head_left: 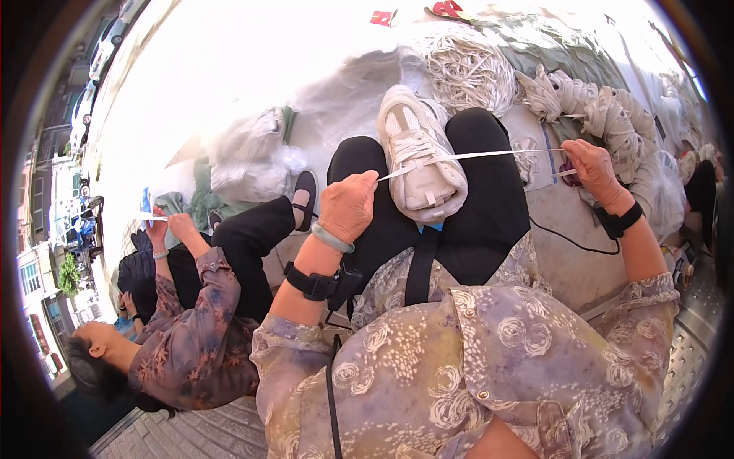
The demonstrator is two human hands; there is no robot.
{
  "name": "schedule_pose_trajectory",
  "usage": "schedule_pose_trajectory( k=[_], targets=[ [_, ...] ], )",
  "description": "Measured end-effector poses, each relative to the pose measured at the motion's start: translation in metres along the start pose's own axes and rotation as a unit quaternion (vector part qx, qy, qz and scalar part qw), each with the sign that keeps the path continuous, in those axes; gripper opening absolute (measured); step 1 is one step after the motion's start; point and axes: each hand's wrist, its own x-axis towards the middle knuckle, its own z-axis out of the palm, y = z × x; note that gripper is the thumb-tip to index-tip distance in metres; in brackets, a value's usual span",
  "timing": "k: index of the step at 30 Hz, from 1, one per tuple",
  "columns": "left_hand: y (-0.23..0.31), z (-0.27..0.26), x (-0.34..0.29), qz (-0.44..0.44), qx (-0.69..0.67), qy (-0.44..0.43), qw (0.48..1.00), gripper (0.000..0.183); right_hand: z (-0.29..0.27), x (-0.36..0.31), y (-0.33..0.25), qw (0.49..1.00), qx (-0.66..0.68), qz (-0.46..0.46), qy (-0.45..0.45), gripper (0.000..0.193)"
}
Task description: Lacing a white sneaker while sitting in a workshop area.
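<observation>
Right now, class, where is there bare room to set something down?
The clearest patch is pale paving between the right trouser leg and right forearm, though a black cable crosses it. The lap is crowded: shoe on it, white lace stretched between left hand and right hand. Farther ahead lie a cord pile and beige bundles.

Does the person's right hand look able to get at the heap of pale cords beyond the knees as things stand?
Probably yes, once freed: the right hand pinches a taut white lace. The heap of pale cords lies uncovered just past the right knee, perhaps needing a forward lean.
</observation>
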Motion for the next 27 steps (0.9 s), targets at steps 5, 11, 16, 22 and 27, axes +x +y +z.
schedule_pose_trajectory(
  k=[5,11,16,22,27],
  targets=[
    [-0.026,-0.022,-0.022,0.007,0.132,0.001,0.991,0.005,-0.039,-0.018,0.036,0.997,-0.06,0.034,0.028,0.013],
    [-0.03,-0.029,-0.037,-0.067,-0.002,0.04,0.997,0.012,-0.026,-0.027,0.042,0.997,-0.029,0.051,0.043,0.013],
    [0.027,-0.009,0.003,-0.055,-0.057,-0.018,0.997,0.025,-0.013,-0.035,0.039,0.995,-0.058,0.071,0.029,0.013],
    [0.044,0.016,0.017,-0.086,0.014,-0.048,0.995,0.015,-0.026,-0.053,0.03,0.993,-0.108,0.015,0.04,0.011],
    [0.037,0.011,0.02,-0.068,0.006,-0.065,0.996,0.018,-0.026,-0.069,0.034,0.994,-0.087,0.044,0.052,0.009]
  ],
)
